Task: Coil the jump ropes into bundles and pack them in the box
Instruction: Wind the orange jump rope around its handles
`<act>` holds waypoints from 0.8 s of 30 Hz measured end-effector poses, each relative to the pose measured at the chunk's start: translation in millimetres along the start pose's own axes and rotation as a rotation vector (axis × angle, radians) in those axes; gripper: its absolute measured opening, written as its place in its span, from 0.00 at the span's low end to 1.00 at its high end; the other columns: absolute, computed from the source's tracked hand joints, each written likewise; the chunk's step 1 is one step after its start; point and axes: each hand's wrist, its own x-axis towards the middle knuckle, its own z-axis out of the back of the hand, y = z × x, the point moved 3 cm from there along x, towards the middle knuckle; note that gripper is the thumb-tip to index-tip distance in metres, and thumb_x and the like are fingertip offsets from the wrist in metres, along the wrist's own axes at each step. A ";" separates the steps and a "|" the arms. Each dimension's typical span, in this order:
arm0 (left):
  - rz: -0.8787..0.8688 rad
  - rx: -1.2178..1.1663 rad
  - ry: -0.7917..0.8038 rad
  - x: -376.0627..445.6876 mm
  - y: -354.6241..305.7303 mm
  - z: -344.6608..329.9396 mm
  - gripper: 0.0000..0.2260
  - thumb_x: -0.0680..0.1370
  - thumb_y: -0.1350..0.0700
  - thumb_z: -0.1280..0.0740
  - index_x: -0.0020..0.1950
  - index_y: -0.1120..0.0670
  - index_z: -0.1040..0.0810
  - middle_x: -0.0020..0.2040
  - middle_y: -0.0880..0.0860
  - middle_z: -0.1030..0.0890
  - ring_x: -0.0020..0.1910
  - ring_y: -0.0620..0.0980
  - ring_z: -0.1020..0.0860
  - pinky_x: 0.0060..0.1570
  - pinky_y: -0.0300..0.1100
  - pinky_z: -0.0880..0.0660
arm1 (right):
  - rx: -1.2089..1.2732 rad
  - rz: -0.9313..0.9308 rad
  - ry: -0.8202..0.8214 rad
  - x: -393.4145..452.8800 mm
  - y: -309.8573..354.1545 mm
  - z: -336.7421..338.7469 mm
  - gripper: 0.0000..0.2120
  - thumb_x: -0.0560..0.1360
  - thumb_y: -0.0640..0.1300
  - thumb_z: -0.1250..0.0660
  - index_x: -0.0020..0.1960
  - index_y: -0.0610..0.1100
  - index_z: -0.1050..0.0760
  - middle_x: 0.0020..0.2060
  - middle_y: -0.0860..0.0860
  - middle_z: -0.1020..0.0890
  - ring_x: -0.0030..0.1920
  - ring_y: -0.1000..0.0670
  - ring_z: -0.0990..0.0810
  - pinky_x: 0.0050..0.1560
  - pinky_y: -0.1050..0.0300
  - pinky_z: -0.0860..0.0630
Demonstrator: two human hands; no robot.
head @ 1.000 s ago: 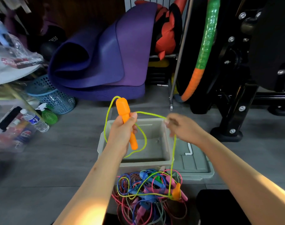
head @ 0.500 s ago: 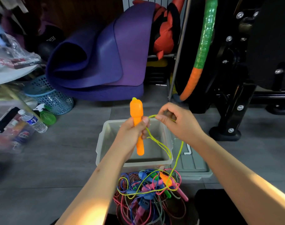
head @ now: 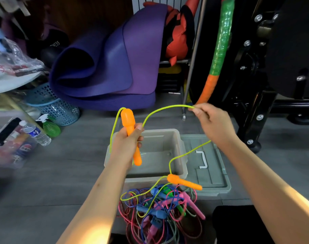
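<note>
Rope (head: 160, 111) yellow-green | left hand (head: 127, 143) grips orange handle (head: 130, 136) | right hand (head: 213, 124) pinches rope

Even indoor light with warm patches on your forearms (head: 97, 231); wide-angle bowing at the edges — note the blurred clutter (head: 12, 147) at far left — and a soft right hand (head: 213, 124).

Grey plank floor (head: 65, 175) (cluttered edges)
</note>
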 end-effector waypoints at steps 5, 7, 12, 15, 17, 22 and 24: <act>-0.044 0.004 0.127 -12.9 -3.7 -17.8 0.06 0.79 0.58 0.36 0.52 0.47 0.23 0.46 0.40 0.19 0.36 0.39 0.21 0.33 0.34 0.30 | -0.021 0.152 0.055 -6.6 19.9 -2.8 0.05 0.76 0.44 0.34 0.47 0.43 0.21 0.28 0.59 0.28 0.31 0.62 0.29 0.34 0.67 0.36; -0.075 0.037 0.162 -16.6 -4.4 -24.6 0.07 0.79 0.58 0.36 0.53 0.47 0.23 0.45 0.40 0.19 0.37 0.39 0.20 0.32 0.32 0.30 | -0.098 0.232 0.105 -10.2 23.4 -11.4 0.06 0.77 0.46 0.35 0.49 0.45 0.21 0.32 0.59 0.26 0.32 0.60 0.30 0.38 0.60 0.33; -0.085 0.059 0.136 -18.0 -5.5 -26.9 0.04 0.79 0.57 0.36 0.51 0.49 0.23 0.46 0.39 0.19 0.40 0.40 0.18 0.31 0.31 0.29 | -0.234 0.109 -0.070 -12.1 19.5 -4.9 0.08 0.78 0.47 0.38 0.49 0.47 0.22 0.37 0.53 0.23 0.39 0.46 0.24 0.40 0.52 0.29; -0.075 0.046 0.141 -18.7 -5.6 -26.2 0.04 0.79 0.57 0.36 0.52 0.51 0.23 0.48 0.40 0.19 0.42 0.41 0.17 0.31 0.31 0.28 | -0.289 0.060 0.016 -7.4 8.2 -7.9 0.08 0.77 0.47 0.37 0.49 0.47 0.20 0.43 0.50 0.20 0.45 0.45 0.22 0.45 0.52 0.28; -0.089 0.044 0.169 -20.5 -6.6 -29.1 0.06 0.79 0.58 0.36 0.55 0.52 0.23 0.50 0.41 0.20 0.42 0.41 0.18 0.32 0.31 0.29 | -0.239 0.116 0.159 -9.2 5.8 -17.3 0.07 0.75 0.47 0.34 0.48 0.48 0.19 0.39 0.54 0.24 0.43 0.49 0.23 0.44 0.55 0.29; -0.056 0.055 0.355 -24.6 -2.4 -39.3 0.07 0.80 0.60 0.38 0.56 0.54 0.23 0.46 0.46 0.18 0.38 0.43 0.20 0.33 0.34 0.30 | 0.031 0.207 0.240 -14.9 16.2 -25.4 0.04 0.75 0.47 0.32 0.47 0.51 0.18 0.38 0.54 0.22 0.39 0.58 0.26 0.41 0.68 0.33; -0.034 0.035 0.369 -25.1 -0.7 -40.1 0.04 0.80 0.60 0.38 0.50 0.55 0.23 0.39 0.50 0.22 0.33 0.44 0.26 0.32 0.35 0.31 | 0.062 0.225 0.264 -15.2 17.9 -25.2 0.04 0.74 0.48 0.31 0.47 0.52 0.18 0.38 0.55 0.20 0.41 0.59 0.24 0.42 0.70 0.33</act>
